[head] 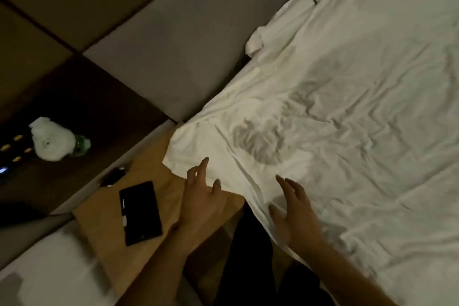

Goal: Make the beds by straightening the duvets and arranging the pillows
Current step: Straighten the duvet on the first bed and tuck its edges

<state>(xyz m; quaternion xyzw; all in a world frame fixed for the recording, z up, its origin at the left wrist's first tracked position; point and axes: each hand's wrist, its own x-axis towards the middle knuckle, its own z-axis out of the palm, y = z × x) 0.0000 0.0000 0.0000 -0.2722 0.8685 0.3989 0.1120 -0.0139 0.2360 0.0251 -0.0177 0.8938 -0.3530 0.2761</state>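
Beside both open hands, duvet (323, 119) corner toward nightstand (104, 226).

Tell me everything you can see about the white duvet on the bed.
The duvet is white, soft-looking cloth, heavily creased, spread flat over most of the bed. Its near corner overhangs the bedside table next to the padded headboard. A bunched fold sits at its headboard edge, with a thin dark cord farther along. The left hand is at the overhanging corner with fingers spread; the right hand rests open on the near edge.

Both forearms bare, dark trousers (250, 256) below.
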